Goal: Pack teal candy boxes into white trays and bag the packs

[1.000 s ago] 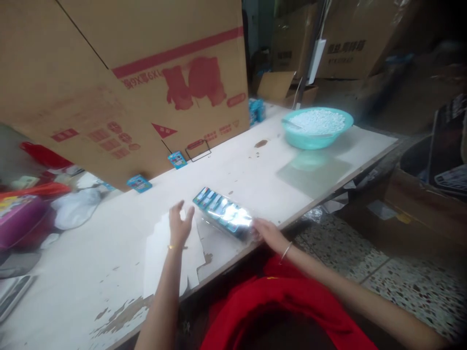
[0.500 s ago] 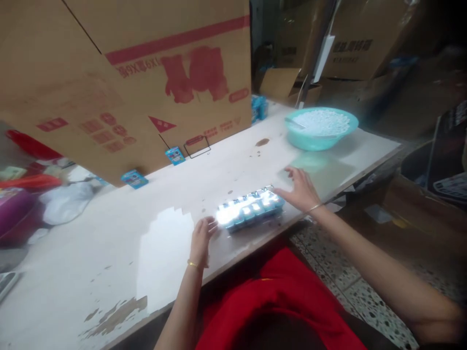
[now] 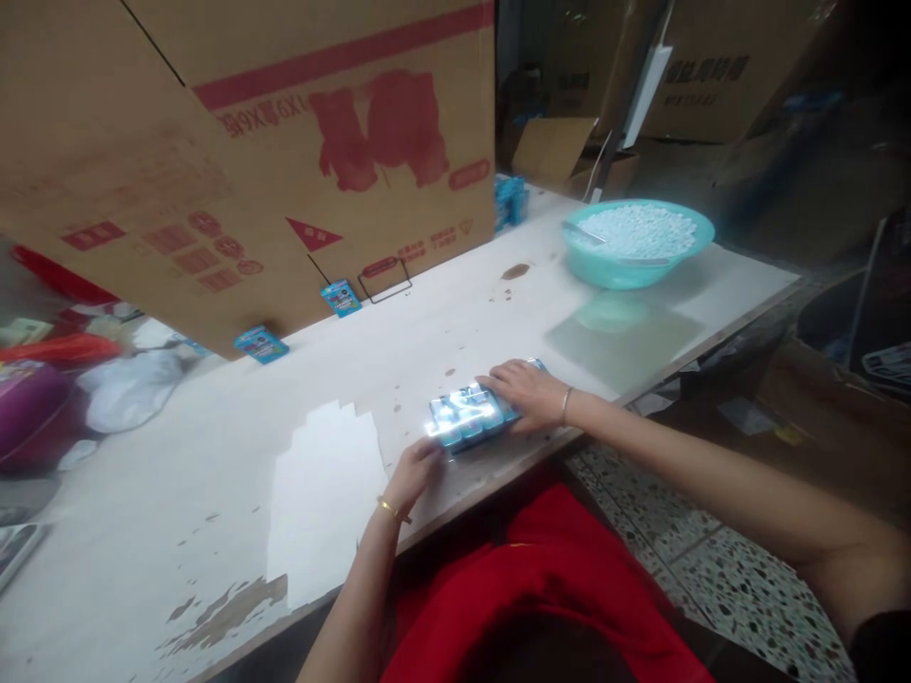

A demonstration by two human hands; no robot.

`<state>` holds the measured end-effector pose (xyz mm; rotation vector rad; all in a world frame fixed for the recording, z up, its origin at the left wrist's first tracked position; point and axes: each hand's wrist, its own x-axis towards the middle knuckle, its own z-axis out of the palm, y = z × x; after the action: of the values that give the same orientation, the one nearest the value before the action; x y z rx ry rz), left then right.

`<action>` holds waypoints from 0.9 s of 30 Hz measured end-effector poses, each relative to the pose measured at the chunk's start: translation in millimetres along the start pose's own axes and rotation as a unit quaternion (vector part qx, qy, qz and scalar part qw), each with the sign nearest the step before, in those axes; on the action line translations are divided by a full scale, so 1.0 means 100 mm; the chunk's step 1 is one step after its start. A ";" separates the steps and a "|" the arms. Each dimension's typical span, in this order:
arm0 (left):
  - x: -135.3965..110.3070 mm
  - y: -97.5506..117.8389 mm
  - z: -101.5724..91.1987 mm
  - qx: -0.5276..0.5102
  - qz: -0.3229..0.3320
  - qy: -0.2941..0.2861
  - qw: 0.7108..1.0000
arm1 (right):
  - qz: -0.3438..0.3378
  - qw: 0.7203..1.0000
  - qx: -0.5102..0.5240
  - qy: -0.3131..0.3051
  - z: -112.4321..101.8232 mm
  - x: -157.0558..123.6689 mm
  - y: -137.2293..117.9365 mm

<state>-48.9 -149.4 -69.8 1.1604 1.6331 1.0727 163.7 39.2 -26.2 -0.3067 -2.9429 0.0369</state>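
Note:
A shiny clear pack of small blue boxes [image 3: 462, 417] lies near the front edge of the white table [image 3: 213, 474]. My right hand [image 3: 523, 394] rests flat on top of the pack, fingers stretched out over it. My left hand [image 3: 419, 471] touches the pack's left end with curled fingers, at the table edge. A stack of white paper sheets [image 3: 324, 493] lies just left of my left hand.
A large tilted cardboard box [image 3: 285, 152] fills the back left, with two small blue boxes [image 3: 261, 343] at its foot. A teal bowl of white pellets [image 3: 636, 242] stands at the far right. Bags and clutter [image 3: 71, 389] sit at the left. More cartons stand behind.
My right hand slid from the pack's right end onto its top. The pack has shifted slightly and my left hand now presses its left end.

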 end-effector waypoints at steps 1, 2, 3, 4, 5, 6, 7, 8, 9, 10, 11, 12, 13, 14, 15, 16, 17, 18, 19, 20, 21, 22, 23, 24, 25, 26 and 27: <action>0.01 0.01 0.00 0.001 -0.001 -0.006 1.000 | 0.000 1.000 0.006 0.002 0.00 -0.01 0.00; 0.02 0.03 0.00 0.003 -0.001 -0.010 1.000 | -0.001 1.000 0.011 0.004 0.00 -0.02 0.00; 0.03 0.04 0.00 0.007 -0.001 -0.014 1.000 | -0.002 1.000 0.015 0.005 0.01 -0.03 0.00; 0.03 0.06 0.01 0.011 -0.002 -0.017 1.000 | -0.003 1.000 0.018 0.006 0.02 -0.03 0.01; 0.03 0.07 0.01 0.016 -0.003 -0.019 1.000 | -0.003 1.000 0.020 0.007 0.03 -0.03 0.01; 0.03 0.08 0.01 0.020 -0.006 -0.021 1.000 | -0.003 1.000 0.020 0.008 0.04 -0.03 0.02; 0.03 0.08 0.00 0.024 -0.010 -0.023 0.999 | -0.002 1.000 0.019 0.008 0.05 -0.02 0.03; 0.03 0.08 0.00 0.028 -0.014 -0.025 0.999 | -0.001 1.000 0.018 0.007 0.06 -0.01 0.03; 0.03 0.08 -0.01 0.032 -0.016 -0.027 0.999 | 0.001 1.000 0.015 0.005 0.06 0.00 0.03; 0.03 0.08 -0.01 0.036 -0.018 -0.026 0.999 | 0.002 1.000 0.012 0.002 0.06 0.00 0.03; 0.03 0.08 -0.01 0.041 -0.021 -0.024 0.999 | 0.002 1.000 0.010 0.001 0.05 0.00 0.02; 0.03 0.07 -0.01 0.045 -0.024 -0.020 0.999 | 0.001 1.000 0.009 0.005 0.04 -0.01 0.00; 0.03 0.07 -0.01 0.046 -0.026 -0.016 0.998 | 0.002 1.000 0.010 0.017 0.02 -0.03 -0.02; 0.02 0.08 0.00 0.045 -0.027 -0.009 0.999 | 0.007 0.999 0.014 0.038 0.00 -0.06 -0.04; 0.01 0.09 0.01 0.039 -0.029 0.001 0.999 | 0.022 0.997 0.022 0.069 -0.03 -0.10 -0.05; -0.01 0.10 0.01 0.025 -0.033 0.015 0.999 | 0.052 0.992 0.034 0.111 -0.06 -0.15 -0.05; -0.03 0.12 0.02 0.003 -0.040 0.035 0.999 | 0.101 0.980 0.052 0.163 -0.09 -0.21 -0.04; -0.04 0.14 0.02 -0.028 -0.050 0.062 0.996 | 0.166 0.958 0.077 0.219 -0.11 -0.27 -0.02; -0.05 0.16 0.02 -0.064 -0.064 0.095 0.991 | 0.241 0.926 0.109 0.271 -0.12 -0.33 0.03; -0.04 0.19 0.01 -0.101 -0.077 0.127 0.984 | 0.314 0.885 0.152 0.308 -0.11 -0.39 0.09; -0.03 0.23 0.01 -0.134 -0.088 0.152 0.975 | 0.377 0.843 0.209 0.322 -0.10 -0.44 0.17; -0.01 0.27 0.01 -0.152 -0.093 0.169 0.969 | 0.424 0.805 0.277 0.309 -0.08 -0.48 0.24; 0.02 0.31 0.02 -0.151 -0.090 0.181 0.968 | 0.453 0.772 0.348 0.278 -0.05 -0.52 0.32; 0.05 0.36 0.05 -0.132 -0.081 0.188 0.970 | 0.463 0.747 0.412 0.241 -0.01 -0.57 0.38; 0.08 0.41 0.08 -0.104 -0.069 0.194 0.973 | 0.460 0.728 0.462 0.212 0.02 -0.61 0.42; 0.09 0.46 0.13 -0.074 -0.056 0.203 0.975 | 0.448 0.717 0.495 0.198 0.05 -0.66 0.44; 0.09 0.51 0.20 -0.050 -0.046 0.217 0.974 | 0.435 0.714 0.511 0.202 0.07 -0.71 0.44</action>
<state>-19.6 -126.5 -28.3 0.8115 1.9170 1.4013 239.5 67.4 -47.9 -1.2142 -1.6811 1.4068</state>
